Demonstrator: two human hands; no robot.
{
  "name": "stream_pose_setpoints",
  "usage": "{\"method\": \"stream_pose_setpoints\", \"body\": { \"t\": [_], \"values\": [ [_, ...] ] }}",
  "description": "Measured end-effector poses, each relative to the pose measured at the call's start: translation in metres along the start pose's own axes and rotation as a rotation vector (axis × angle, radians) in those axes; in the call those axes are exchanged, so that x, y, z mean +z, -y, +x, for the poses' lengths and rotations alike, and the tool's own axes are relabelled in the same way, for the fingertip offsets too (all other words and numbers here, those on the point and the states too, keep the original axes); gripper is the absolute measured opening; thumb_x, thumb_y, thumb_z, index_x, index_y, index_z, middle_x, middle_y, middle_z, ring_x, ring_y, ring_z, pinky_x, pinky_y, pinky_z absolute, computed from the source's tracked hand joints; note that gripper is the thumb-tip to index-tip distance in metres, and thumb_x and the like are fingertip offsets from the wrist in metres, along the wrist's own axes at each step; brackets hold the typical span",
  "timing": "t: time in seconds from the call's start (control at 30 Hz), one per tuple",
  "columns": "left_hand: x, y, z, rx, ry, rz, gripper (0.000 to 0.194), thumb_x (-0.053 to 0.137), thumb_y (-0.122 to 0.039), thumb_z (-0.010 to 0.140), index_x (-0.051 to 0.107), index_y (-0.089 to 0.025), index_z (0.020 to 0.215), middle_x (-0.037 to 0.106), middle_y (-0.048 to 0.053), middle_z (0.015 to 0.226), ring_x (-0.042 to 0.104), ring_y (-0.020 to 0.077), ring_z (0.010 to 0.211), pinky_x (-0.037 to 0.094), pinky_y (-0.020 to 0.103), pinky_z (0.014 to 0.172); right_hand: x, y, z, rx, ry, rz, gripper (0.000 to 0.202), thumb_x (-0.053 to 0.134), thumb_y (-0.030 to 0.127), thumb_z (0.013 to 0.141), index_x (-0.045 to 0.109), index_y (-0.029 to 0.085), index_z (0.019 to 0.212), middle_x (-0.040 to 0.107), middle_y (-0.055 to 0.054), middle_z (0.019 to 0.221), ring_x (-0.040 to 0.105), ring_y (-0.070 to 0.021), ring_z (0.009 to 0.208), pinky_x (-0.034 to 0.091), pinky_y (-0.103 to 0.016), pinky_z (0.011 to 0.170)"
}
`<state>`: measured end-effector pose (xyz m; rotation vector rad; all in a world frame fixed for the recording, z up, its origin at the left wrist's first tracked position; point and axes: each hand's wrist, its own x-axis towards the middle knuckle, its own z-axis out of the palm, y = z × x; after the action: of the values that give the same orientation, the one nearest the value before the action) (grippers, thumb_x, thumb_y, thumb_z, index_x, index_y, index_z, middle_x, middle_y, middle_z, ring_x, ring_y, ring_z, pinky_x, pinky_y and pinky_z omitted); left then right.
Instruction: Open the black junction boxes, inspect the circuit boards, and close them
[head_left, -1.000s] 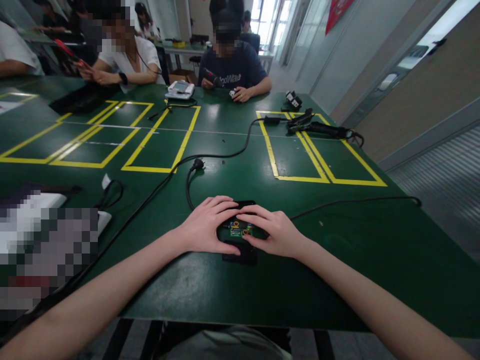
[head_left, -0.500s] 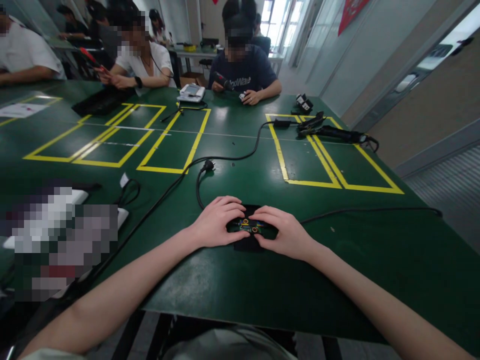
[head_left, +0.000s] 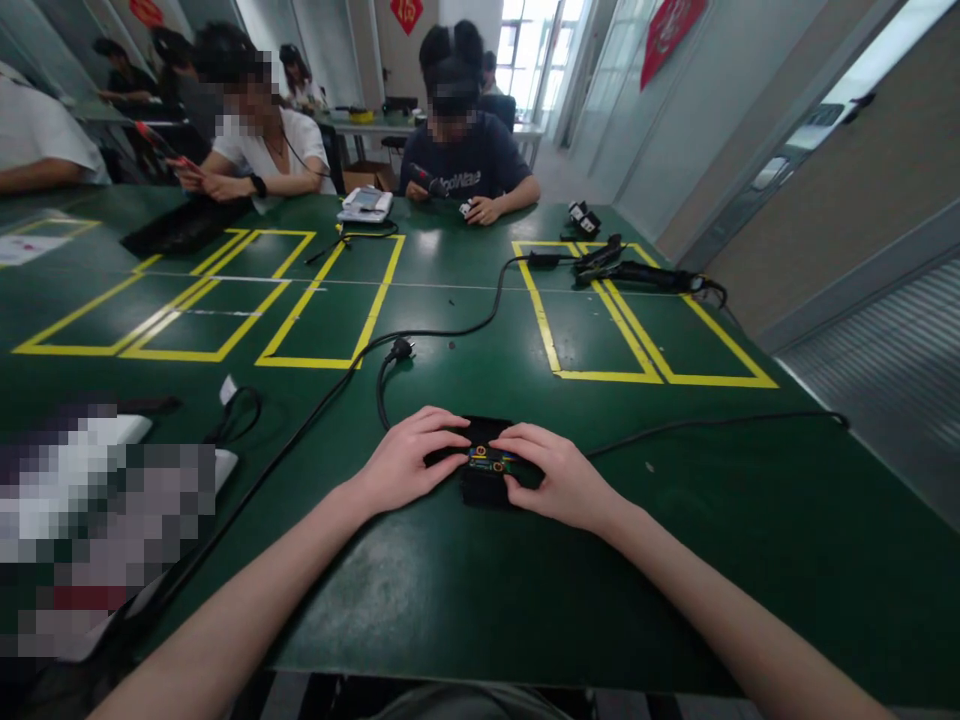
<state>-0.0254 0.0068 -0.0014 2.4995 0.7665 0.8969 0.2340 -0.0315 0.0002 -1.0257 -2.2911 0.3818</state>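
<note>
A small dark device with colourful parts and two orange rings point(head_left: 486, 461) lies between my hands. Beneath it is a black flat piece point(head_left: 484, 490) on the green table point(head_left: 420, 590). My left hand point(head_left: 412, 455) grips the device's left end, with thumb below and fingers above. At the right end, my right hand point(head_left: 551, 470) holds it in the same way, fingers curved around the edge. The parts under my fingertips are hidden.
A black cable point(head_left: 315, 405) crosses the table on the left, near a plug point(head_left: 402, 349). Another cable point(head_left: 720, 420) runs right. Black tools point(head_left: 645, 275) lie farther back over yellow tape. Blurred packages point(head_left: 135, 540) are at left. People sit opposite.
The view has tilted up and shifted slightly. My left hand has moved a little outward, showing more of the device's left side. Both hands still hold the device.
</note>
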Motion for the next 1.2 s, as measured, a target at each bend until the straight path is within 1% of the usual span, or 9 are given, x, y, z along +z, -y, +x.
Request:
{"method": "stream_pose_setpoints", "body": {
  "t": [0.2,0.33,0.47,0.67,0.83,0.93,1.0,1.1,1.2],
  "values": [
    [-0.006,0.002,-0.006,-0.063,0.076,0.063,0.021,0.061,-0.018,0.098,0.073,-0.022,0.115,0.070,0.010,0.124,0.068,0.0222,0.113,0.059,0.040,0.097,-0.003,-0.009,0.004,0.072,0.036,0.051,0.039,0.066,0.015,0.080,0.070,0.021,0.118,0.071,-0.010,0.119,0.071,-0.0246,0.106,0.060,-0.041,0.095],
    [-0.010,0.002,-0.006,-0.053,0.106,0.050,0.021,0.058,-0.019,0.100,0.072,-0.021,0.115,0.071,0.010,0.124,0.069,0.0222,0.114,0.059,0.039,0.098,0.002,-0.001,0.002,0.096,0.003,0.028,0.041,0.065,0.016,0.083,0.069,0.023,0.123,0.071,-0.010,0.121,0.069,-0.0254,0.109,0.060,-0.042,0.095],
    [-0.012,0.001,-0.006,-0.072,0.110,0.049,0.021,0.056,-0.021,0.101,0.072,-0.021,0.115,0.071,0.010,0.124,0.069,0.0225,0.113,0.059,0.040,0.099,0.011,0.009,0.001,0.107,-0.057,-0.035,0.044,0.062,0.014,0.082,0.067,0.022,0.124,0.070,-0.012,0.118,0.068,-0.0265,0.103,0.061,-0.043,0.089],
    [-0.011,-0.003,-0.005,-0.103,0.094,0.036,0.022,0.058,-0.020,0.098,0.070,-0.021,0.117,0.068,0.010,0.126,0.069,0.0219,0.112,0.059,0.037,0.098,0.014,0.014,0.003,0.123,-0.036,-0.054,0.045,0.062,0.019,0.086,0.063,0.020,0.131,0.067,-0.014,0.122,0.067,-0.0287,0.109,0.061,-0.045,0.091],
    [-0.015,-0.003,-0.003,-0.116,0.138,0.013,0.013,0.058,-0.021,0.098,0.070,-0.019,0.103,0.070,0.007,0.104,0.069,0.0188,0.095,0.058,0.030,0.083,-0.001,0.009,0.000,0.157,-0.057,0.053,0.039,0.056,0.023,0.097,0.058,0.023,0.135,0.063,-0.014,0.128,0.066,-0.0252,0.115,0.059,-0.040,0.095],
    [-0.017,-0.001,-0.003,-0.111,0.166,0.013,0.012,0.057,-0.022,0.100,0.069,-0.018,0.103,0.071,0.006,0.097,0.067,0.0192,0.092,0.055,0.031,0.083,-0.012,-0.001,-0.004,0.149,-0.040,0.044,0.033,0.062,0.022,0.093,0.062,0.022,0.126,0.066,-0.013,0.120,0.065,-0.0272,0.111,0.058,-0.044,0.093],
    [-0.019,0.000,-0.003,-0.119,0.173,0.023,0.011,0.057,-0.023,0.100,0.067,-0.018,0.101,0.071,0.006,0.095,0.066,0.0190,0.090,0.054,0.030,0.080,-0.018,-0.009,-0.006,0.121,-0.002,0.031,0.021,0.068,0.021,0.089,0.066,0.022,0.111,0.069,-0.011,0.108,0.065,-0.0274,0.103,0.057,-0.045,0.088],
    [-0.021,0.001,-0.002,-0.139,0.191,0.061,0.014,0.056,-0.027,0.101,0.066,-0.018,0.097,0.069,0.005,0.091,0.066,0.0183,0.085,0.053,0.029,0.076,-0.020,-0.019,-0.007,0.080,0.032,0.027,0.001,0.068,0.022,0.092,0.067,0.022,0.093,0.070,-0.008,0.094,0.064,-0.0252,0.091,0.056,-0.042,0.080],
    [-0.024,-0.001,-0.001,-0.149,0.209,0.094,0.020,0.051,-0.031,0.104,0.065,-0.019,0.098,0.068,0.005,0.092,0.066,0.0178,0.084,0.053,0.028,0.076,-0.017,-0.021,-0.007,0.073,0.028,0.020,0.010,0.062,0.027,0.099,0.068,0.021,0.094,0.071,-0.008,0.089,0.065,-0.0238,0.087,0.056,-0.039,0.077]
  ]
}}
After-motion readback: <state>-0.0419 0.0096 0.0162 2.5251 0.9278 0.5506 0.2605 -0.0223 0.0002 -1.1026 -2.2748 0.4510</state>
